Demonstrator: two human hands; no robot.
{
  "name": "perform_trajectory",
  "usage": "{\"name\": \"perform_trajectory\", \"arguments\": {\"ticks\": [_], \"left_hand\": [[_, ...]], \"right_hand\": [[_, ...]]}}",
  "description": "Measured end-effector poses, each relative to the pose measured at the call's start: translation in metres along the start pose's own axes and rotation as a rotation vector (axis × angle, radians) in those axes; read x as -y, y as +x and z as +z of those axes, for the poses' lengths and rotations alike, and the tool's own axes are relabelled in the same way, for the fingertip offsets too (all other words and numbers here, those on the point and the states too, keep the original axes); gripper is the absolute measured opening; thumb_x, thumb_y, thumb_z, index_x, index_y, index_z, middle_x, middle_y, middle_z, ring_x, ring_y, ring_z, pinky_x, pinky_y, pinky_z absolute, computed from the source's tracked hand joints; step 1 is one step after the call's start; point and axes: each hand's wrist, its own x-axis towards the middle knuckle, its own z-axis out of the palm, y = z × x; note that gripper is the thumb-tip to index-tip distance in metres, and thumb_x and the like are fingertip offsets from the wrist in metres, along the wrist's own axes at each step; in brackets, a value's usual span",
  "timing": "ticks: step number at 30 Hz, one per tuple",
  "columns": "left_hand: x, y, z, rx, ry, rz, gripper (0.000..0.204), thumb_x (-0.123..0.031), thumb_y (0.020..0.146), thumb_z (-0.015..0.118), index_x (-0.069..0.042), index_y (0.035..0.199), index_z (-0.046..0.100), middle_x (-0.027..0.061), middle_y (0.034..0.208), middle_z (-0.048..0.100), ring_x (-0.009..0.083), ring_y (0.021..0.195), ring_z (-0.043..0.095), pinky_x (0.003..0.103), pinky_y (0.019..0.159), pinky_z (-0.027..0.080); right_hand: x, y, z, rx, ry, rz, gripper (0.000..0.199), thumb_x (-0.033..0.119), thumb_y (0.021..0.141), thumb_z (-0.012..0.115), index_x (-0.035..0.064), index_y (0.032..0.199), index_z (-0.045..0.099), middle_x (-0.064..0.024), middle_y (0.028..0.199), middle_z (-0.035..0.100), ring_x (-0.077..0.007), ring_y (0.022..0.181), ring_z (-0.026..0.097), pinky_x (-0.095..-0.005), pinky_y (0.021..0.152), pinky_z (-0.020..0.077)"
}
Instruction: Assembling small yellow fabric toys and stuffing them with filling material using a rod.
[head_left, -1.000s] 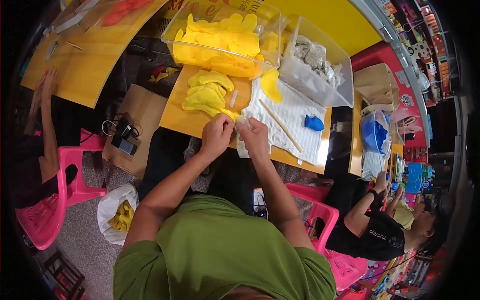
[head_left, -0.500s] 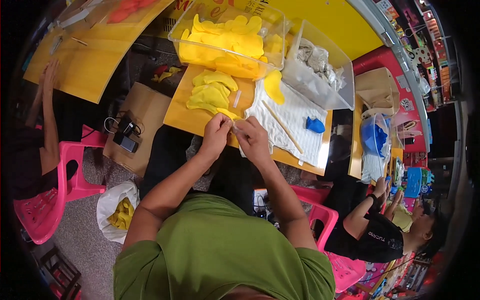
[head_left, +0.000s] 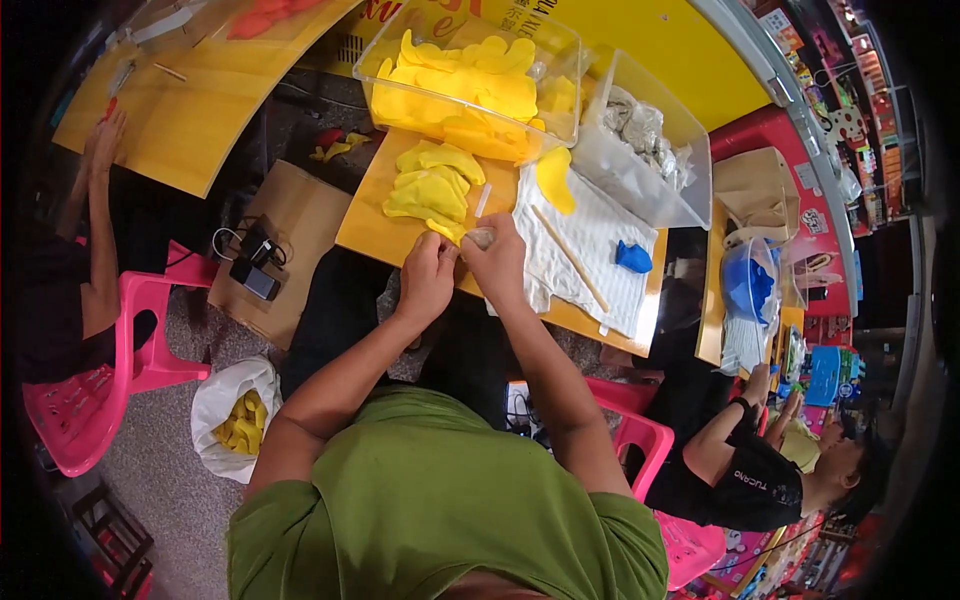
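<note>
At the table's near edge my left hand (head_left: 428,278) is closed, pinching a small yellow fabric-like piece (head_left: 444,229) by its end. My right hand (head_left: 497,262) meets it fingertip to fingertip, closed on a small pale grey wad (head_left: 482,238); what the wad is made of I cannot make out. Just beyond my left hand lies a pile of soft yellow pieces (head_left: 430,180). A clear narrow strip (head_left: 483,199) is beside the pile. To the right, a white cloth (head_left: 600,255) carries a wooden stick (head_left: 570,258), a curved yellow piece (head_left: 555,181) and a blue lump (head_left: 632,257).
Behind the pile stands a clear bin (head_left: 470,130) of yellow pieces, with another bin (head_left: 655,190) of silvery bundles beside it. A white bag (head_left: 212,415) of yellow pieces is on the floor at left. Other people sit at both sides on pink chairs (head_left: 125,360).
My right hand has turned and risen slightly, and the pale grey wad now shows at its fingertips. The left hand keeps hold of the yellow piece. The view has shifted slightly.
</note>
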Motion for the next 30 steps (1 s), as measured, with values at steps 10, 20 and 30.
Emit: {"name": "perform_trajectory", "arguments": {"ticks": [10,20,30], "left_hand": [[0.009,0.007,-0.008,-0.041,0.010,0.059,0.013,-0.010,0.085,0.054,0.001,0.087,0.046,0.0182,0.083,0.054,0.0372,0.080,0.054,0.043,0.068,0.042],[0.004,0.011,-0.018,-0.019,0.235,0.141,0.011,-0.008,0.086,0.051,0.000,0.087,0.045,0.0195,0.087,0.052,0.0388,0.085,0.051,0.047,0.071,0.041],[0.027,0.015,-0.025,-0.038,0.001,-0.015,0.012,-0.007,0.086,0.052,0.001,0.087,0.043,0.0200,0.085,0.051,0.0384,0.082,0.053,0.044,0.070,0.042]], "right_hand": [[-0.010,-0.001,-0.007,0.238,0.111,-0.177,0.009,0.005,0.073,0.067,0.0023,0.082,0.065,-0.0105,0.078,0.062,-0.0178,0.060,0.059,-0.0299,0.055,0.0457],[0.009,0.028,0.011,0.001,-0.172,-0.251,0.022,0.019,0.064,0.072,0.0041,0.063,0.055,-0.0089,0.063,0.056,-0.0269,0.059,0.057,-0.0363,0.053,0.0435],[0.009,0.007,0.006,0.262,0.264,-0.373,0.013,-0.002,0.072,0.062,0.0033,0.083,0.061,-0.0097,0.079,0.055,-0.0248,0.071,0.058,-0.0309,0.058,0.0451]]}}
